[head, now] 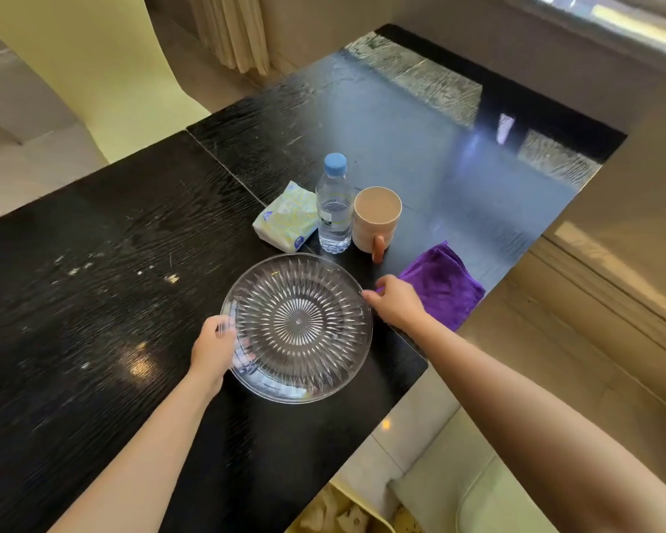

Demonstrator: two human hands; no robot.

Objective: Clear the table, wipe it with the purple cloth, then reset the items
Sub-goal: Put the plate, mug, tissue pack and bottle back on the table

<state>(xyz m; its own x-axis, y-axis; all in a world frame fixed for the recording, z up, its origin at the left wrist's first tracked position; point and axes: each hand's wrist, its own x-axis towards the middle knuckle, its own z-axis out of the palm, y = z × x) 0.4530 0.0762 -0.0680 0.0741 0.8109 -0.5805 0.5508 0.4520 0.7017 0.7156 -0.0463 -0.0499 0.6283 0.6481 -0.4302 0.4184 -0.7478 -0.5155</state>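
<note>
**Glass plate held at both sides; purple cloth at right edge**

The left hand (pixel 212 352) grips the left rim of the glass plate (pixel 298 327), thumb on top and fingers visible beneath through the glass. The right hand (pixel 395 302) pinches the plate's right rim with its fingertips. The plate sits close to the near right corner of the dark table (pixel 93 302); whether it rests on the surface or is raised cannot be told.

The purple cloth (pixel 445 286) lies folded at the table's right edge, just beyond the right hand.

Farther in, in a row from the left: a tissue pack (pixel 287 217), an upright water bottle (pixel 334 209) with a blue cap, and a mug (pixel 377 221) with its handle facing the near edge.
</note>
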